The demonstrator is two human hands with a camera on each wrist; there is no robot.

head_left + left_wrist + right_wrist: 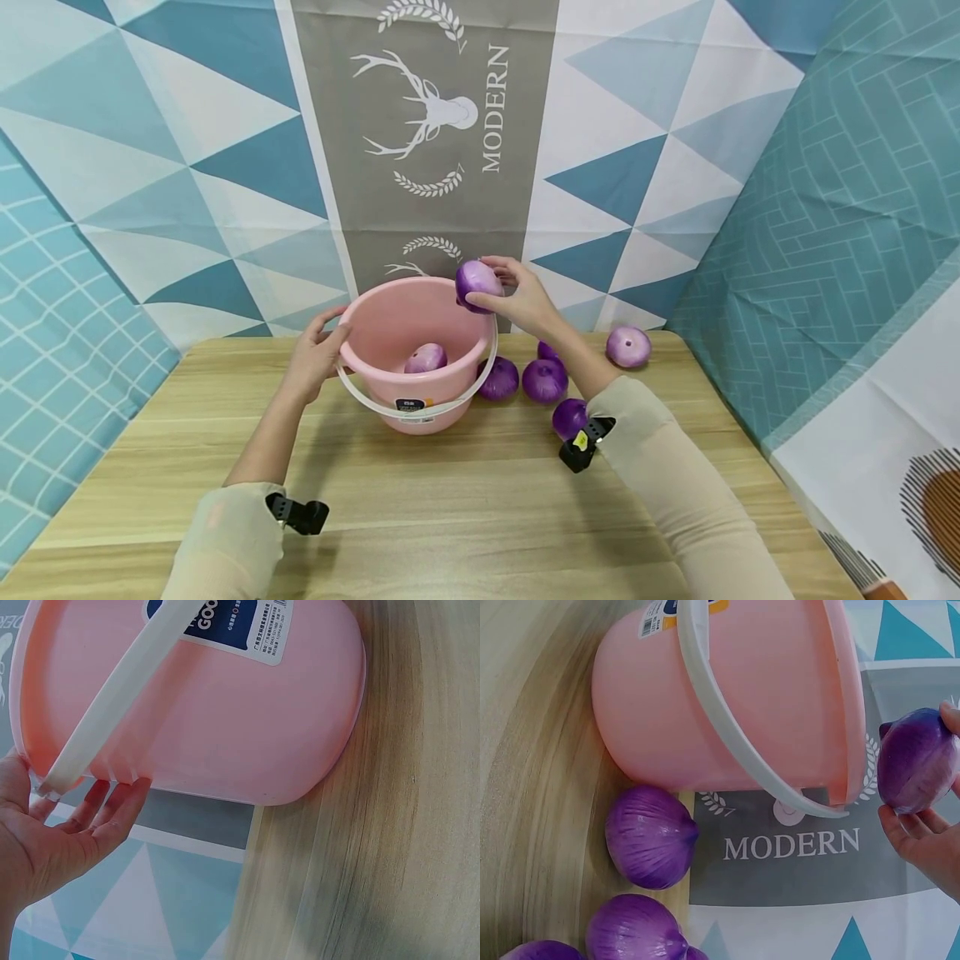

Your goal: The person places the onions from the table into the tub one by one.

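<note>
A pink bucket with a white handle stands on the wooden table, one purple onion lying inside it. My left hand grips the bucket's left rim, thumb on the rim and fingers on the outer wall beside the handle's end. In my right hand is another purple onion, pinched between thumb and fingers, held up over the bucket's right rim. The right wrist view shows this held onion beyond the bucket's mouth.
To the right of the bucket several purple onions lie grouped on the table, partly behind my right forearm. A paler onion sits near the back right corner. A patterned cloth hangs behind the table's back edge.
</note>
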